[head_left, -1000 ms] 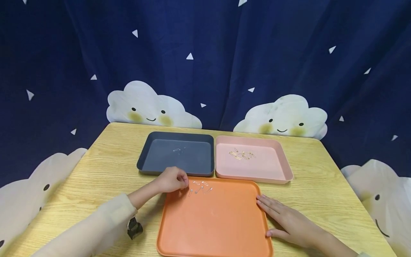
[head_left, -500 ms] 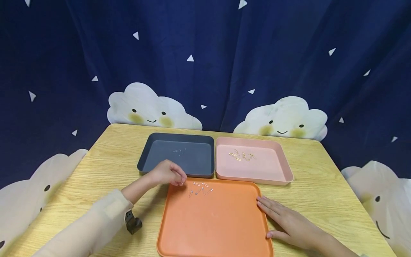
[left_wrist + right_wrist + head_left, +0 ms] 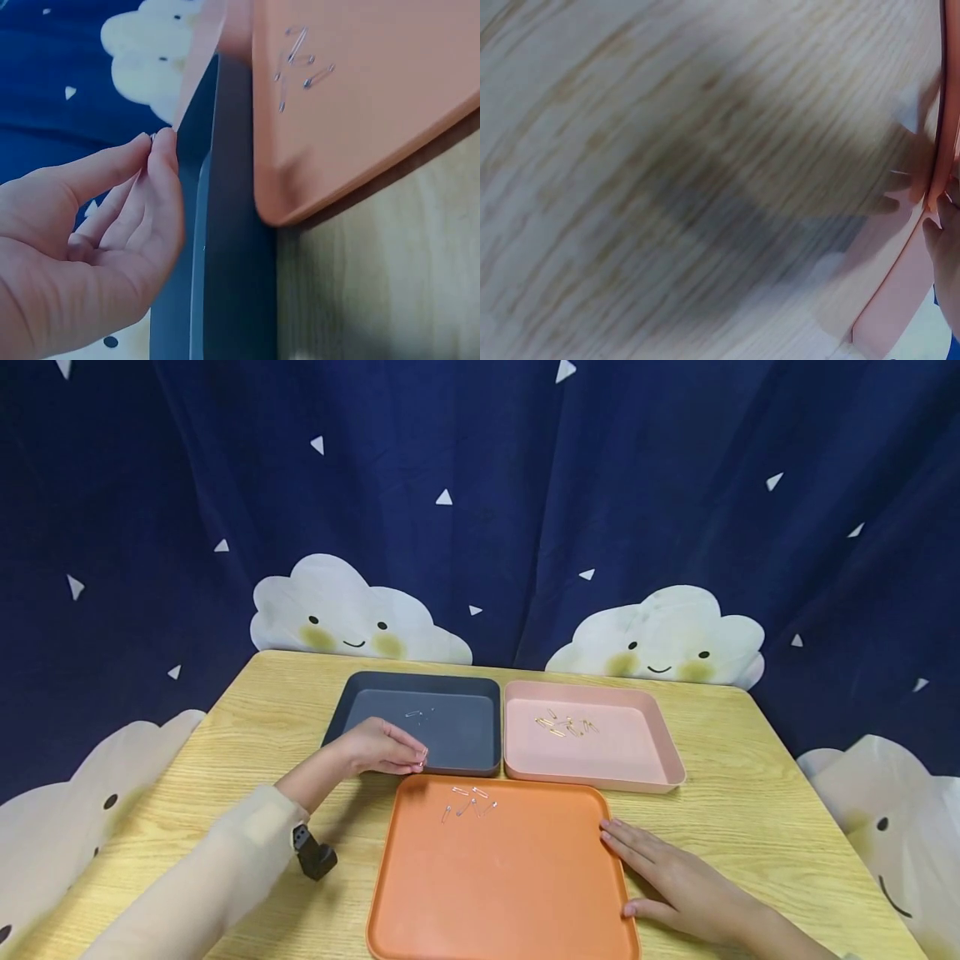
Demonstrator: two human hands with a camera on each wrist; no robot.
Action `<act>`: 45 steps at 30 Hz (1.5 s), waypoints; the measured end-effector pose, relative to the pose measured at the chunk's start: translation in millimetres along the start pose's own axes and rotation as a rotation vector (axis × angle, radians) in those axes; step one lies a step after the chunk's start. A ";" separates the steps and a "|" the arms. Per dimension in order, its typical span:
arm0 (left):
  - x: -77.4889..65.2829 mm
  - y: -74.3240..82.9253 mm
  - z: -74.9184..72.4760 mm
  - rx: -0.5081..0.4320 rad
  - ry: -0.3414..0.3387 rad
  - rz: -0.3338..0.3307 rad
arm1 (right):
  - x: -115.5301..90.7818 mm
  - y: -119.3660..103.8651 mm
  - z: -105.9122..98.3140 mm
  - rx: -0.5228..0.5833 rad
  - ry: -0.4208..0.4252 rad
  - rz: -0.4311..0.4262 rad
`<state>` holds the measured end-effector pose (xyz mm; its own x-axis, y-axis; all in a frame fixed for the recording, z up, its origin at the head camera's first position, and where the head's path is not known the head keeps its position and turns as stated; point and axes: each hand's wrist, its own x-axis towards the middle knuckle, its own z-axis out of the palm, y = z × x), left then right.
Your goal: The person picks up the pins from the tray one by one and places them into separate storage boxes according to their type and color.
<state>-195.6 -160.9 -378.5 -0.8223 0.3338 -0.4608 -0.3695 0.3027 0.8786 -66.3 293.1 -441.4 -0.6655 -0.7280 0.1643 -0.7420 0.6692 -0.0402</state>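
My left hand (image 3: 381,747) is above the near wall of the dark grey tray (image 3: 461,727), pinching a small silver safety pin (image 3: 423,758) between thumb and fingertips. In the left wrist view only a tip of that safety pin (image 3: 154,137) shows between the fingers. Several silver safety pins (image 3: 460,791) lie near the far edge of the orange tray (image 3: 502,877). A few small silver pieces (image 3: 413,713) lie inside the dark grey tray. My right hand (image 3: 675,881) rests with straight fingers on the orange tray's right rim, holding nothing.
A pink tray (image 3: 630,752) with several gold safety pins (image 3: 570,725) stands right of the dark grey one, side by side. The orange tray sits in front of both on the wooden table (image 3: 738,802). Behind hangs a dark blue curtain (image 3: 510,460).
My left hand has lifted from the orange tray's far left corner and moved up and away to the dark grey tray's near wall, carrying the safety pin. The right hand stays put.
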 end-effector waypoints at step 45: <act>69.0 38.9 -65.5 -0.031 0.159 -0.322 | 0.9 2.9 -1.8 0.032 -0.064 0.040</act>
<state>-295.1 -184.6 -367.8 -0.7179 0.0822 -0.6913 -0.6314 0.3413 0.6963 -68.9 294.6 -439.5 -0.6979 -0.7095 0.0982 -0.7161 0.6937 -0.0773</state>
